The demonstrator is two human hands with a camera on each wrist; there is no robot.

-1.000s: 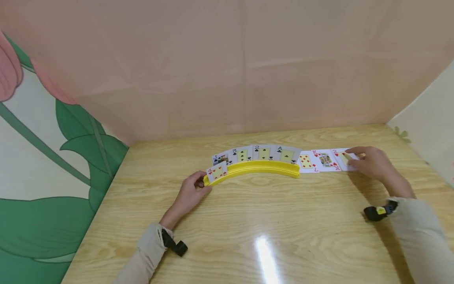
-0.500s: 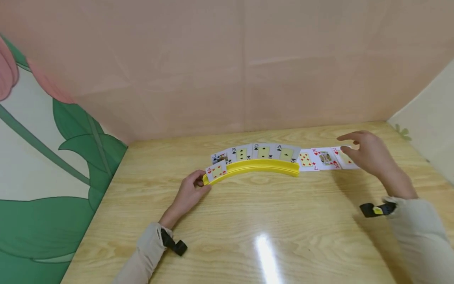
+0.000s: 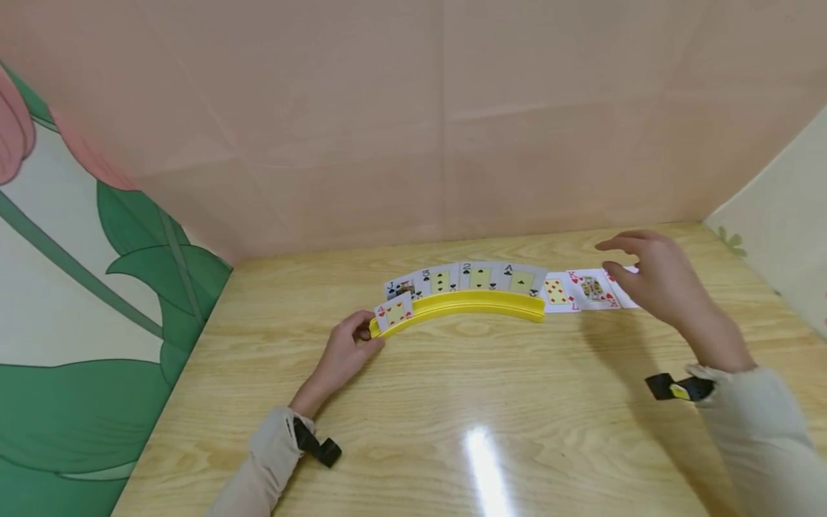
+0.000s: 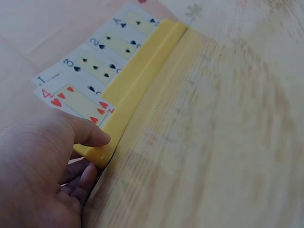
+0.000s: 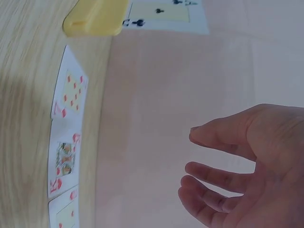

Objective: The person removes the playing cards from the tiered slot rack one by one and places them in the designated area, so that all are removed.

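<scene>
My left hand (image 3: 345, 352) grips the left end of a curved yellow card holder (image 3: 478, 300), thumb on its front edge in the left wrist view. A four of hearts (image 3: 393, 313) leans in its front groove at that end. Behind it a jack, a three of spades (image 4: 95, 67), a two of spades (image 3: 479, 277) and an ace (image 3: 522, 278) stand in a fan. Above the table at right hovers my right hand (image 3: 665, 283), fingers apart and holding nothing. It partly hides a two of hearts (image 5: 65, 213) in the head view.
Right of the holder, a seven of diamonds (image 3: 559, 294) and a king of hearts (image 3: 591, 289) lie face up in a row with the two. A pinkish wall (image 3: 446, 143) closes off the back of the wooden table (image 3: 452, 402). A leaf-patterned wall stands at left.
My right hand has lifted off the two of hearts and moved left above the row. That card stays on the table. The left hand keeps its hold on the card holder.
</scene>
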